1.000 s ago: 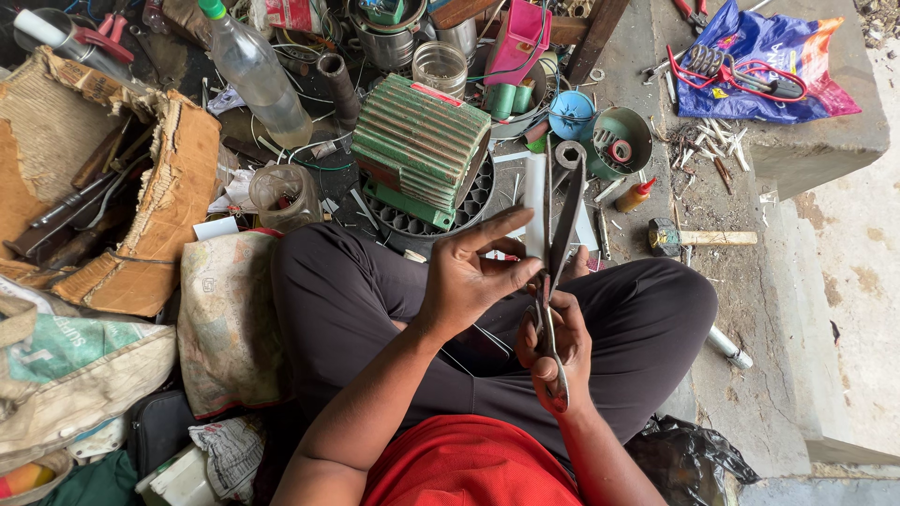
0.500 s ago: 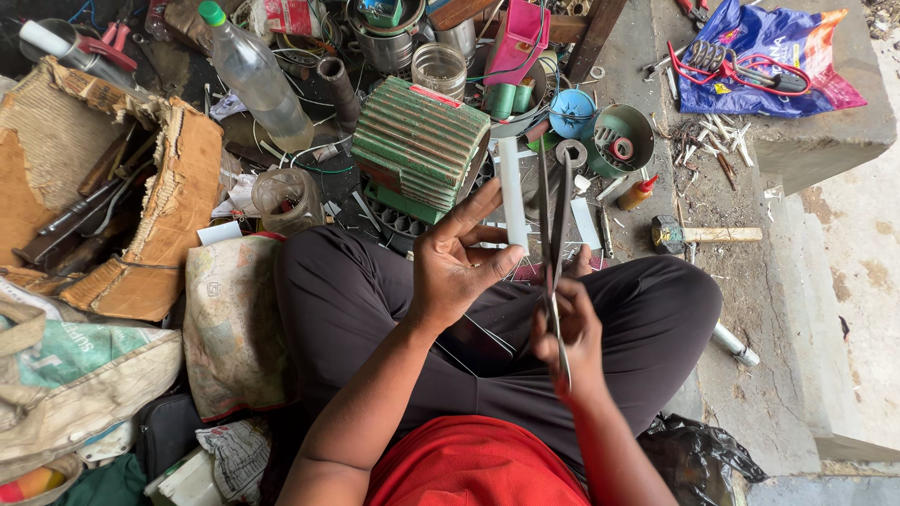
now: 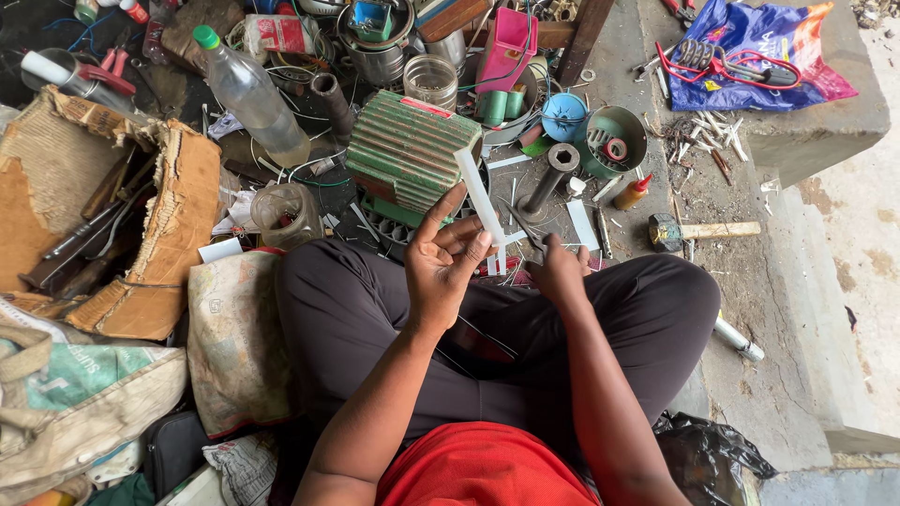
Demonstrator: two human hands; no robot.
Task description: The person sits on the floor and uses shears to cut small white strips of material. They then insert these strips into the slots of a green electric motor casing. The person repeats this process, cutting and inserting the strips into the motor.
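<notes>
left hand pinched one white strip between thumb and fingertips, slanted up over the green stator — right hand was closed round scissors, blades at the strip's lower end. risk, as i judged it: the thin strip could flex and the cut run crooked, or the blades could nick the left fingertips close by. counted: one strip in hand, a few cut pieces on the floor, one bottle, one hammer, one socket spanner.
</notes>
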